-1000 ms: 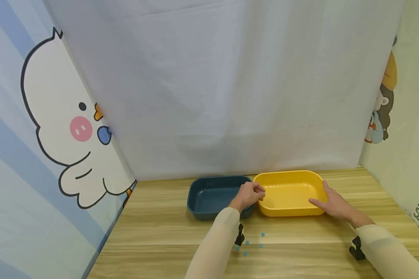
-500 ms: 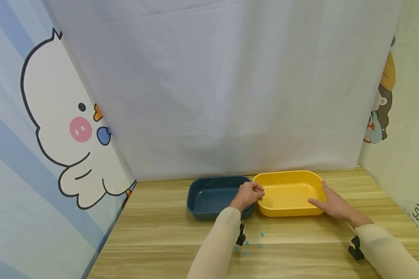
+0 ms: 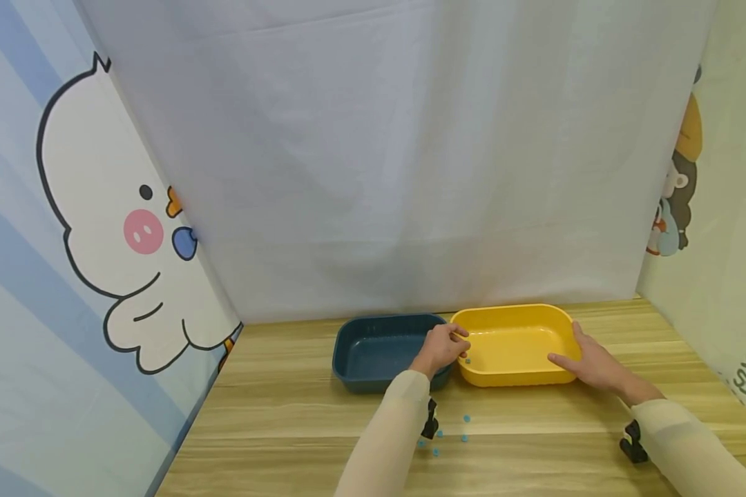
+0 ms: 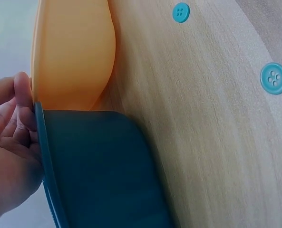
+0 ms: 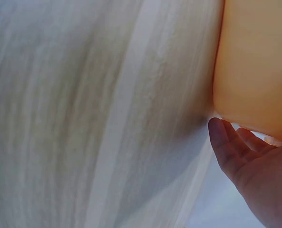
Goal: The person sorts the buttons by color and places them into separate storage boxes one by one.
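Observation:
My left hand (image 3: 444,346) hovers over the meeting rims of the dark blue basin (image 3: 354,383) and the yellow basin (image 3: 510,378), thumb and fingertips slightly apart. Just below those fingers a small blue button (image 3: 468,361) shows against the yellow basin's left end; whether it is falling or lying there I cannot tell. In the left wrist view the hand (image 4: 12,137) is partly hidden behind the rims. At the yellow basin's right end, my right hand (image 3: 593,362) grips the wall, thumb over the inside. The right wrist view shows its fingers (image 5: 218,133) along the outside.
Several blue buttons, one four-holed button (image 4: 274,78) among them, are scattered on the wooden table (image 3: 273,414) in front of the basins. A grey-white curtain (image 3: 373,172) hangs close behind, with printed cloth walls to the left and right.
The left fingers have spread a little, and a blue button has come into sight beneath them at the yellow basin. Both arms and the basins keep almost the same places.

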